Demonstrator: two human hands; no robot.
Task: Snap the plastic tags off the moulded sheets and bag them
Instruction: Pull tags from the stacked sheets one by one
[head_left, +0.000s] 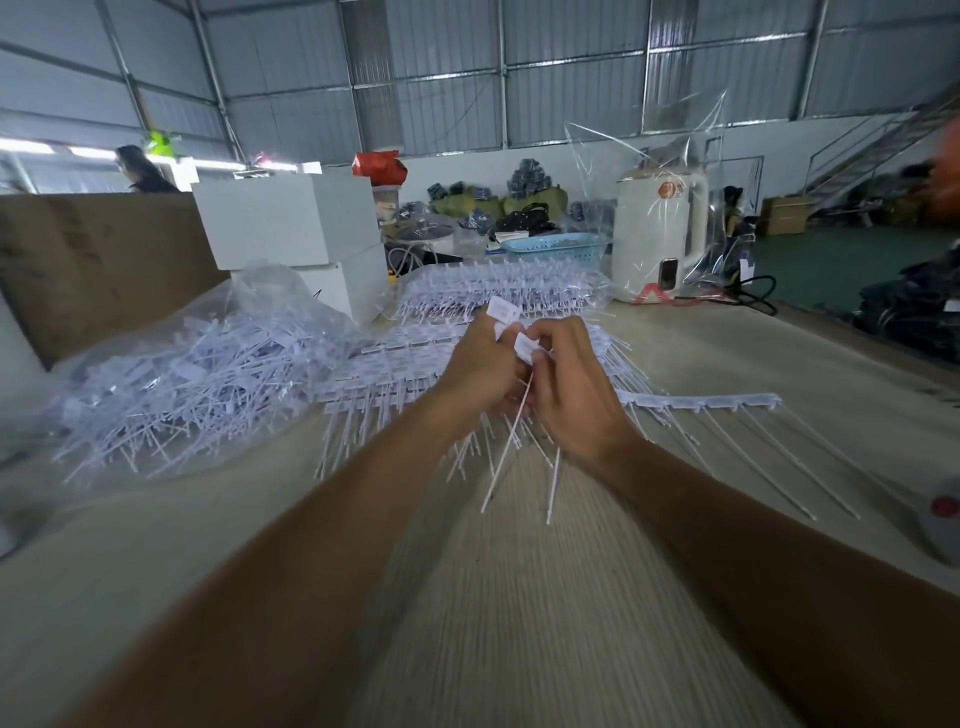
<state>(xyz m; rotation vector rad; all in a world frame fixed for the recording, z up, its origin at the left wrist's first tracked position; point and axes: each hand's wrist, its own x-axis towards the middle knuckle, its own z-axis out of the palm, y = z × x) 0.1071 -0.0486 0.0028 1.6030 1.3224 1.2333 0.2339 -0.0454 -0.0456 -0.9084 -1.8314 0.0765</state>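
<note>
Both hands meet above the middle of the table (519, 597), a pale surface with a fine ribbed grain. The left hand (480, 371) has its fingers curled round a small bunch of white plastic tags (503, 310), whose flat rectangular heads stick up above the knuckles. The right hand (574, 387) pinches one tag head (525, 347) between thumb and fingertips; thin stiff tails (511, 447) hang below both hands like white wires.

Under and beyond the hands lie the moulded sheets (395, 374), translucent white strips with rows of heads and long straight tails fanned toward the near edge. One strip (701, 401) reaches toward the right edge, its tails spread on the table. A further stack of sheets (493, 288) lies toward the far edge, inside crinkled clear film.

Toward the left edge a clear, glossy plastic bag (171, 374) holds a tangled heap of loose tags.

Along the far edge stand two matte white boxes (291, 218), stacked, a brown cardboard sheet (88, 265) at the far left, a light blue perforated basket (553, 245), and a smooth cream appliance (660, 234) wrapped in clear film. A person (140, 169) stands behind the cardboard.
</note>
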